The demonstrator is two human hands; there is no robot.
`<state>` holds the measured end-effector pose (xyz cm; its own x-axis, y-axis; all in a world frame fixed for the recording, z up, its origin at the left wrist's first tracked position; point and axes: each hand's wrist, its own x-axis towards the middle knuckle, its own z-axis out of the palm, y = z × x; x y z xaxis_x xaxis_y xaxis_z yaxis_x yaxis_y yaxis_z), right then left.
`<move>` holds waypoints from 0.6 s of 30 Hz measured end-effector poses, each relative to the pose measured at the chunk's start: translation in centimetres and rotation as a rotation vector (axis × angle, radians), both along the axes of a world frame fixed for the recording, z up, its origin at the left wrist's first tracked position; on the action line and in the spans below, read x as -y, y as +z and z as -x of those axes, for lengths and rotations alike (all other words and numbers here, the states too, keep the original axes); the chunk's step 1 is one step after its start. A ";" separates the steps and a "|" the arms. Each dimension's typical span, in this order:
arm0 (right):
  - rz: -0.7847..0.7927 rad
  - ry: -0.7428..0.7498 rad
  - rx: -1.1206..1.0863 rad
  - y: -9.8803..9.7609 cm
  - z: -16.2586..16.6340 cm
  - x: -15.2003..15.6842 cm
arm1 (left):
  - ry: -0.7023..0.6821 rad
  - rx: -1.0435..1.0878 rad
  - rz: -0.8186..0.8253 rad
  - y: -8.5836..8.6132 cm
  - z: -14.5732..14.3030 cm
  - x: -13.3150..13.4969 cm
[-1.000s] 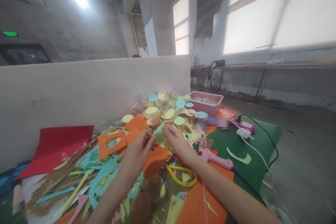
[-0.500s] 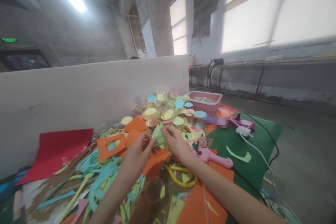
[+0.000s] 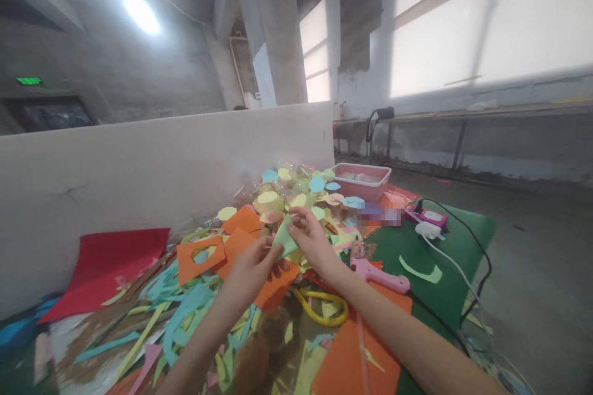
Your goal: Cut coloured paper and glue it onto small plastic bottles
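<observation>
A piece of light green paper is held up between my two hands, over the pile of cut paper. My left hand pinches its lower left side, and my right hand grips its upper right edge. Just below lie orange paper sheets, one with a round hole cut in it. Yellow scissor handles show under my right forearm; their blades are hidden. A pink glue gun rests to the right of my right wrist.
Behind my hands stand clear cups topped with pastel paper discs. A pink basket is at the far corner. Paper scraps cover the left side, beside a red sheet. Cords cross the green table's right edge.
My right hand's fingers have shifted up along the light green paper, which is tilted differently and looks folded or curved. The whole view has moved slightly.
</observation>
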<state>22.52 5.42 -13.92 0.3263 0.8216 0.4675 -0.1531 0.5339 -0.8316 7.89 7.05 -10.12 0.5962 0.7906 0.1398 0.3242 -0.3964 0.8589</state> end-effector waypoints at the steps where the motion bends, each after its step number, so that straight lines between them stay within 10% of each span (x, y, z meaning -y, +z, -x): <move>1: -0.007 0.001 0.003 0.0 0.0 0.1 | 0.000 -0.001 -0.011 0.1 0.0 0.1; 18: -0.006 -0.009 -0.119 0.4 -0.1 -0.1 | -0.141 -0.164 -0.089 0.7 0.5 0.7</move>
